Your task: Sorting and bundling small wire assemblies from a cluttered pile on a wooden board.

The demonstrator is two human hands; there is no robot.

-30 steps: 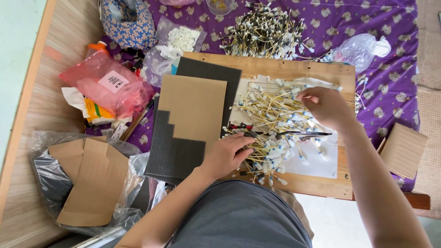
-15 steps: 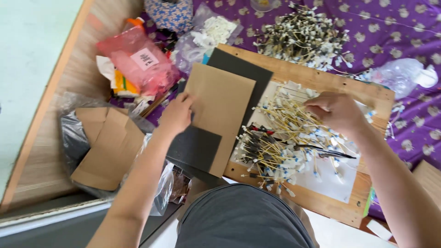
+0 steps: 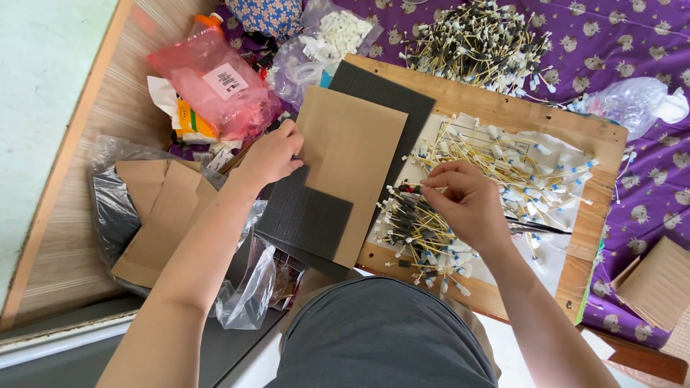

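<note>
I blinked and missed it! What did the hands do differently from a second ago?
The left hand left the wire pile, crossed the board and now rests on the left edge of the brown cardboard sheet. The right hand slid down to pinch wires nearer the middle. The wooden board and pink bag stayed put.

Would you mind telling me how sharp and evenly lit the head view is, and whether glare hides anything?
Head view: soft, even daylight with only faint shadows under the left hand and right hand; both hands and the brown card sheet are sharp; mild glare on the clear plastic bag and the pink bag; edges bend slightly from the wide lens.
</note>
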